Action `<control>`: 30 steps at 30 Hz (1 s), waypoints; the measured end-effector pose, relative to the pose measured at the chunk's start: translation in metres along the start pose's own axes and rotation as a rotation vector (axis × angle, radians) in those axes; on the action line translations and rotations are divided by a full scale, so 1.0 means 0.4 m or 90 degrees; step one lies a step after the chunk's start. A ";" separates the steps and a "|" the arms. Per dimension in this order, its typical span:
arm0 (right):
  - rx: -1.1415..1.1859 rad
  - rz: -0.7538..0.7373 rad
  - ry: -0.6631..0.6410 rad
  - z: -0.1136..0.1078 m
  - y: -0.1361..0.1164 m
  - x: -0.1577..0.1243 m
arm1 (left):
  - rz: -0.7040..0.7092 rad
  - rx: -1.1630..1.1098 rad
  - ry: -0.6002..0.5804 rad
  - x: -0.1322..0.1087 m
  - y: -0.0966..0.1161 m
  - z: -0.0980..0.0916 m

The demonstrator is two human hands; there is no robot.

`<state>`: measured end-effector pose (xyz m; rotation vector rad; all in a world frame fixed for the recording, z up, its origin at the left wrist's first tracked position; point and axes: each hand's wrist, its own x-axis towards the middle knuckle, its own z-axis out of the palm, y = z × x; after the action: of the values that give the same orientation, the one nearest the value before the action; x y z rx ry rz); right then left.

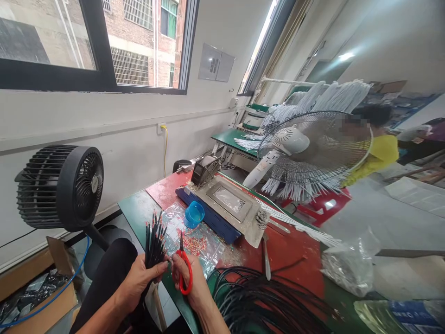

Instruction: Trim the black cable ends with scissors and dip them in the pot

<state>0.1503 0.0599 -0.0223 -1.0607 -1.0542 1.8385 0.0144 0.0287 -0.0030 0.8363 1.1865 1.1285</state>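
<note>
Cables (155,239), black with reddish tips, stand bunched in my left hand (144,276), which wraps firmly round them by the near edge of the counter (135,213). My right hand (198,276), just beside, curls round red-handled scissors (182,254), blades pointing away.

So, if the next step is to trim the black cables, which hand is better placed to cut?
Probably the right hand: it holds the red-handled scissors, blades beside the bundle of black cables. The left hand is occupied gripping that bundle.
</note>
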 end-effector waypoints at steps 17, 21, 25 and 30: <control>-0.173 -0.102 0.080 -0.008 0.014 0.004 | -0.069 -0.116 -0.002 0.006 0.000 -0.010; -0.504 -0.492 0.145 -0.014 0.015 -0.005 | -0.156 -0.276 0.058 0.016 0.010 -0.015; -0.700 -0.814 0.110 -0.003 0.009 -0.014 | -0.239 -0.351 0.101 0.018 0.026 -0.018; -0.853 -0.894 0.034 0.028 -0.005 -0.026 | -0.331 -0.466 0.071 0.010 0.044 -0.007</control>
<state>0.1446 0.0483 -0.0140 -0.5497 -2.2135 -0.1594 0.0077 0.0370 0.0118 -0.0961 0.8951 1.0577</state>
